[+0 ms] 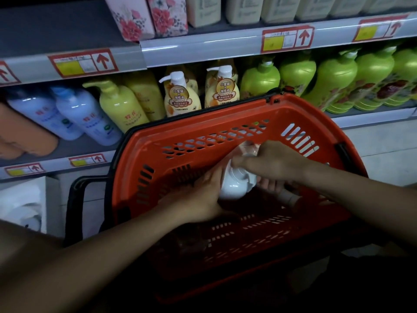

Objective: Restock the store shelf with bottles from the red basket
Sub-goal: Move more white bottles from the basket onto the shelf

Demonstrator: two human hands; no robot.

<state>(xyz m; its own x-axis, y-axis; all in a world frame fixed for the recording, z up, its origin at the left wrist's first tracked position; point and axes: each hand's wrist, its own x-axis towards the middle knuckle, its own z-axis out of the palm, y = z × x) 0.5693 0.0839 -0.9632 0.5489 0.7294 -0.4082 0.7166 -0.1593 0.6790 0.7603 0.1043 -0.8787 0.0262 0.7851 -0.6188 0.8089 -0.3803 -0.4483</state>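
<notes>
Both hands reach into the red basket (225, 136), which stands in front of the store shelf (203, 49). Inside it lies a white bottle (234, 186), held between the two hands above the basket's slotted floor. The left hand (198, 199) cups the bottle's side from the left, its fingers curled round the rounded body. The right hand (268, 163) comes in from the right and grips the bottle near its top, thumb and fingers closed over the neck and pump end; the exact shape of that end is blurred. A second pale cylinder (290, 197) lies just beneath the right hand in the basket.

On the shelf behind the basket stand white-blue lotion bottles (85, 118), a yellow pump bottle (121, 107), two orange-and-white pump bottles (180, 96) and a row of green pump bottles (334, 80). Floral pink boxes (146, 16) stand on the shelf above.
</notes>
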